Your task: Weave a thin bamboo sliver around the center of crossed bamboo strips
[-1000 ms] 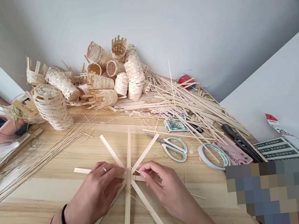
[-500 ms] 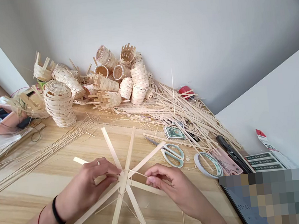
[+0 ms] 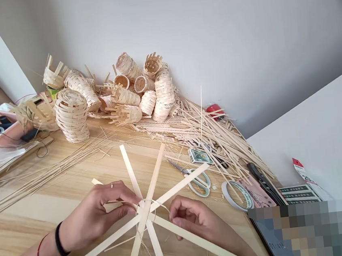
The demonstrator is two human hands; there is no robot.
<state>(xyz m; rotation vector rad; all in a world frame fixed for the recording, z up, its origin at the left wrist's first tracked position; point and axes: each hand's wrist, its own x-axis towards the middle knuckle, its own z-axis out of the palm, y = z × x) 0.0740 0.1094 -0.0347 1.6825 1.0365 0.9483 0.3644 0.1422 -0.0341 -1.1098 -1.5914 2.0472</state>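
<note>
We inspect a pale wooden tabletop (image 3: 30,220) in a white-walled corner. A heap of pale woven bamboo basket forms (image 3: 130,93) stands against the wall, with a spread of loose flat bamboo strips (image 3: 218,139) to its right. White-handled steel scissors (image 3: 199,184) and a white roll of tape (image 3: 236,196) lie nearby.

The work piece, a star of flat pale bamboo strips (image 3: 145,212) crossed at one centre, sits at the front of the table between the hands. (We cannot tell whether it rests on the wood or is held just above it.) The left hand (image 3: 91,217) has its fingers closed on the crossing. The right hand (image 3: 193,219) has its fingers curled beside a fine pale strand (image 3: 157,201) looped around that crossing; we cannot confirm a pinch on it.

We judge the step in hand to be binding the crossing. The next move calls for a taut strand and a firm left hold, keeping the strips evenly spread.
</note>
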